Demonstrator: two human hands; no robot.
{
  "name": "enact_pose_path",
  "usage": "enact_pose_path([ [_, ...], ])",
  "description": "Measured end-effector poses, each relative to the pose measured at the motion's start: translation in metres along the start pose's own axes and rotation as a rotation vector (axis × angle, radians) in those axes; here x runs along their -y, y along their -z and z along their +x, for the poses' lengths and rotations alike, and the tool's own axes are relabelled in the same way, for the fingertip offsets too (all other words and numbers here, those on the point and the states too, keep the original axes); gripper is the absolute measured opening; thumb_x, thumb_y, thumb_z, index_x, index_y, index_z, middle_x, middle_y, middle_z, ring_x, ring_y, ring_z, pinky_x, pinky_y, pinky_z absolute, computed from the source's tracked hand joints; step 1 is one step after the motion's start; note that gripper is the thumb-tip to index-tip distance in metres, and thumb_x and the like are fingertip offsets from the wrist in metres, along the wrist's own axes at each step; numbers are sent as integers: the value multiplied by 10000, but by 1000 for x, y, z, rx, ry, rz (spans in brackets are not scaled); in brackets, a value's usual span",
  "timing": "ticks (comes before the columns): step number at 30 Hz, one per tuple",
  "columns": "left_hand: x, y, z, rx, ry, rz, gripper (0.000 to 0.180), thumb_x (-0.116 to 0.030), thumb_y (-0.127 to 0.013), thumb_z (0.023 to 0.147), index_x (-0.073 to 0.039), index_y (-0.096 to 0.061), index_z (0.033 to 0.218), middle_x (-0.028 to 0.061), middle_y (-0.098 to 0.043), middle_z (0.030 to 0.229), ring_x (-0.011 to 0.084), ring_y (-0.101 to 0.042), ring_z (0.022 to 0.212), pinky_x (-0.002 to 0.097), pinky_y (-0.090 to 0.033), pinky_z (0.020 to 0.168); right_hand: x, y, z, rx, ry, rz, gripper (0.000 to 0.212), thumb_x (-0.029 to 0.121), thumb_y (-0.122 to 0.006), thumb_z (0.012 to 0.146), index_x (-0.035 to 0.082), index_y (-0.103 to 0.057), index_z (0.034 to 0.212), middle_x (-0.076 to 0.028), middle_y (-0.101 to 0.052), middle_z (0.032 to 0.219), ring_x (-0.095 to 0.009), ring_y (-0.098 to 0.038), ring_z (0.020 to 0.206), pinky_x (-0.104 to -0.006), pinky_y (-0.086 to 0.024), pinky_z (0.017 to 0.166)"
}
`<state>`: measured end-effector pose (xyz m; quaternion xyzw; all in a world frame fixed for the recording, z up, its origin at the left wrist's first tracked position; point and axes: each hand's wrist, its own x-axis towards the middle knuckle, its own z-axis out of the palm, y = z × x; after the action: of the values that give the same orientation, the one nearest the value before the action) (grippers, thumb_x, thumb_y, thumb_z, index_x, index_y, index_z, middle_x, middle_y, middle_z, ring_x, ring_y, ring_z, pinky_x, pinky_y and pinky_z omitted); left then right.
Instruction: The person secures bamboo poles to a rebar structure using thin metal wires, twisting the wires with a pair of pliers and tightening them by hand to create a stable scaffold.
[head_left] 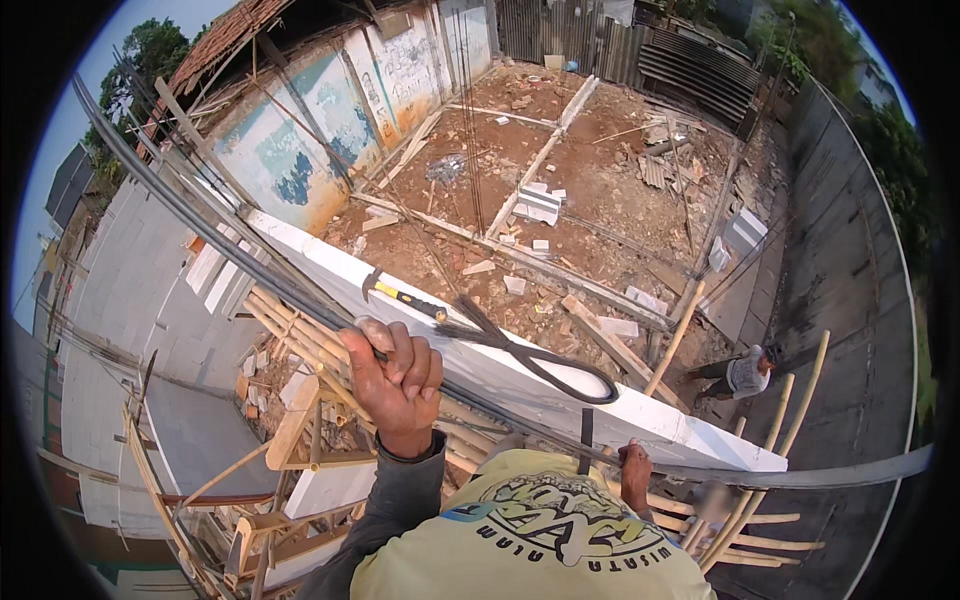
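Left hand [398, 378], frame centre: closed around dark bars [285, 290]. Right hand [635, 474], lower right: fingers bent, hold unclear. Hammer [408, 298] lies on white wall [700, 435].

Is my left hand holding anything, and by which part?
Your left hand is curled at the bars, partway along; whether it grips one can't be told.

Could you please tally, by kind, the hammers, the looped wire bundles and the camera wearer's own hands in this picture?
Hammer, yellow-and-black handle, on the white wall: 1
Looped bundle of dark wire: 1
Hands, the left hand and the right hand: 2
Total: 4
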<state>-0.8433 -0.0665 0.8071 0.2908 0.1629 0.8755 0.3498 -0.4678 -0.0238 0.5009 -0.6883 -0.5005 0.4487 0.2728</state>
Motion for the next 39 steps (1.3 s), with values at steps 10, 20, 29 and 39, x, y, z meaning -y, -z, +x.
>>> enact_pose_path([
  [10,82,-142,40,677,188,22,403,-384,-346,1053,-26,-525,1011,12,-348,631,88,-349,436,210,-378,364,-19,9,5,118,-467,1356,591,467,-347,1018,-68,-597,1033,-200,-637,965,-348,-636,994,-476,-495,883],
  [20,178,-215,-10,1011,525,-251,399,-437,-350,1041,-88,-489,906,-7,-327,590,54,-281,394,200,-338,334,-40,34,-24,-206,-278,904,638,561,-354,997,-17,-624,1021,-139,-641,872,-274,-613,921,-360,-478,792],
  [29,260,-164,-146,1219,955,-345,422,-390,-461,1018,-52,-446,765,-11,-337,581,75,-296,483,236,-224,422,236,234,-136,-717,991,210,610,506,-455,994,-36,-555,1255,-155,-630,1110,-209,-607,1068,-341,-499,902],
  [39,296,-111,-198,1473,1028,-265,447,-448,-460,1010,-66,-457,779,27,-420,646,68,-324,525,227,-251,456,317,226,-175,-588,1094,561,328,313,-495,1020,6,-604,1060,0,-523,667,-65,-475,552,-228,-393,482],
])
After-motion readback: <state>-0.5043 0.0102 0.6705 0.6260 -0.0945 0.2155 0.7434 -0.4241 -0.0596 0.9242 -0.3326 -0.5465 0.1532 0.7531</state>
